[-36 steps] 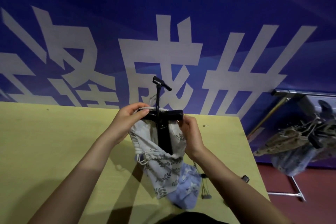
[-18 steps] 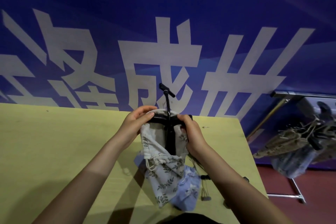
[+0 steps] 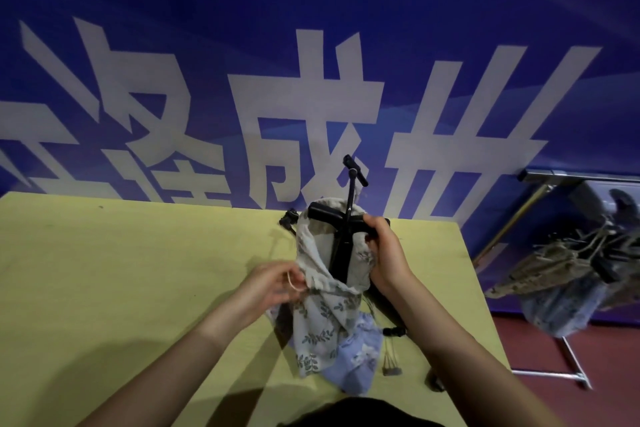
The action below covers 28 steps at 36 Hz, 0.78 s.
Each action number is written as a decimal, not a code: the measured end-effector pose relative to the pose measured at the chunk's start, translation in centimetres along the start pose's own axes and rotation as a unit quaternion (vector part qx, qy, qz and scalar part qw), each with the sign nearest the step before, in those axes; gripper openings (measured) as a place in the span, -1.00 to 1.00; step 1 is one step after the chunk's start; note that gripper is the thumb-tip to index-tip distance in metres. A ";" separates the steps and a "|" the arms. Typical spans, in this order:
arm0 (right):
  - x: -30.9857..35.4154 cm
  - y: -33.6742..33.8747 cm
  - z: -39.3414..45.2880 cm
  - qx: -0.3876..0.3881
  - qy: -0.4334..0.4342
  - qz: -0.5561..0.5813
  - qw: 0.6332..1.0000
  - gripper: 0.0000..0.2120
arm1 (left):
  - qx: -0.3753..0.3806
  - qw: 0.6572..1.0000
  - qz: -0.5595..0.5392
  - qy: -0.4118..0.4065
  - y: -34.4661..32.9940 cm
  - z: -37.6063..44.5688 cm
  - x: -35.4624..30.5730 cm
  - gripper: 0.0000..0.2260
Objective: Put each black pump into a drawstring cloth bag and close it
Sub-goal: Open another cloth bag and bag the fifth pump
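While the right hand curls its grip round one end of the pump crossbar at the mouth of the leaf-print bag, the left hand pinches the drawstring at the bag's side. Most of the pump sits inside the bag, its thin rod and small top handle poking out above. Under it lies a blue cloth bag on the yellow bench, with a blue banner behind.
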State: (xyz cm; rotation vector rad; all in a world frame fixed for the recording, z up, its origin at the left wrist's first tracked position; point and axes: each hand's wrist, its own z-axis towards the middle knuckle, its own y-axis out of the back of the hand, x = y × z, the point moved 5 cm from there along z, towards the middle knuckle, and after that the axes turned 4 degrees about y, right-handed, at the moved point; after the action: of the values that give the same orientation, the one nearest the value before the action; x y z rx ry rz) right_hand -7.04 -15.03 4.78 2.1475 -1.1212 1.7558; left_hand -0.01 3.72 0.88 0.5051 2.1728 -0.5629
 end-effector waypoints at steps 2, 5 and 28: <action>-0.1 0.3 0.0 0.023 -0.010 0.035 0.999 -0.79 | -0.002 0.997 -0.068 -0.024 0.2 -0.1 -2.0 -0.82; 0.1 0.2 -0.4 0.040 -0.012 0.056 0.998 -0.80 | -0.007 0.995 -0.081 -0.052 -0.6 -0.3 -4.3 -0.83; 3.2 -0.4 -1.8 0.114 0.111 -0.053 0.986 -0.77 | 0.002 0.960 -0.055 -0.276 -1.4 -3.5 -12.0 -0.78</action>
State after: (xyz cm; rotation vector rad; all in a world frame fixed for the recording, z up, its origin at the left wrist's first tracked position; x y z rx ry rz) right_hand -8.09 -15.25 8.34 2.0187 -0.7718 2.0991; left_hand 4.14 2.56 12.71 0.1933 1.6692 -0.6768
